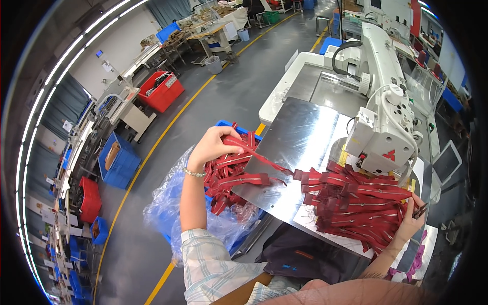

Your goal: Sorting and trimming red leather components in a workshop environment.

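Note:
Pinched in my left hand (218,146) is the end of a red zipper (267,161), which stretches down to the right toward a heap. That heap of red zippers (351,203), with metal teeth, lies spread on the steel work table (284,137) below the sewing machine head. At the heap's right edge, my right hand (407,223) is closed around a small dark metal tool (420,211) that looks like thread snips. Its fingertips touch the end of one zipper. Under my left hand, more red zippers (223,170) fill a blue bin lined with clear plastic (178,198).
A large white sewing machine (386,127) stands over the table's right side. Purple strips (418,256) lie near my right forearm. Red crates (161,91) and blue bins (119,160) line the left side, beyond a yellow floor line (152,147).

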The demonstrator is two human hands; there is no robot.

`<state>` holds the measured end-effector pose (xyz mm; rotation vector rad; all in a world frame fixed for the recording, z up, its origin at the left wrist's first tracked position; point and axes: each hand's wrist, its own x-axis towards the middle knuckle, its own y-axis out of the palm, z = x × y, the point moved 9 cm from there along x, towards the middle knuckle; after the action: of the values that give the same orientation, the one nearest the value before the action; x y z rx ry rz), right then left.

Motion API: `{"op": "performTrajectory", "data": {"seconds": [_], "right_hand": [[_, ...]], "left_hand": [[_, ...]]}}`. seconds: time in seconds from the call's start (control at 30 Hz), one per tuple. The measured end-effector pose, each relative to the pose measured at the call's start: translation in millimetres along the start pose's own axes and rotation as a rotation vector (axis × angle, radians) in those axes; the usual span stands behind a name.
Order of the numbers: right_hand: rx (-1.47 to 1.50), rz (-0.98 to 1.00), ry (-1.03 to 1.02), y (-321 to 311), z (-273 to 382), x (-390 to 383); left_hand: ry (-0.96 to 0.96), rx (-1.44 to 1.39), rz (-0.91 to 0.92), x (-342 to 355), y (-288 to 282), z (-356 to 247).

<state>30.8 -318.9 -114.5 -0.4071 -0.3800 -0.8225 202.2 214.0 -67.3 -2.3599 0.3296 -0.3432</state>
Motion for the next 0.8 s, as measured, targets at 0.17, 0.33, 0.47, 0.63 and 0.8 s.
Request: {"op": "performTrajectory", "data": {"seconds": [0.17,0.33,0.47,0.63,0.8], "right_hand": [[0.055,0.003,0.057,1.5,-22.0,-1.3],[0.053,0.006,0.033,2.0,-30.8,0.7],[0.065,0.002,0.057,0.9,-35.1,-1.9],[0.037,-0.045,0.006,-3.4,-25.4,-8.7],[0.053,-0.098,0.13,-19.0,-12.0,-19.6]], "left_hand": [[0.07,-0.18,-0.25,-9.7,-30.9,-27.9],[0.104,-0.211,-0.21,-21.4,-29.9,-47.6],[-0.046,0.063,-0.124,-32.9,-20.3,-36.5],[-0.142,0.169,0.06,-51.8,-4.6,-12.5],[-0.101,-0.278,0.398,-79.1,28.9,5.4]]}}
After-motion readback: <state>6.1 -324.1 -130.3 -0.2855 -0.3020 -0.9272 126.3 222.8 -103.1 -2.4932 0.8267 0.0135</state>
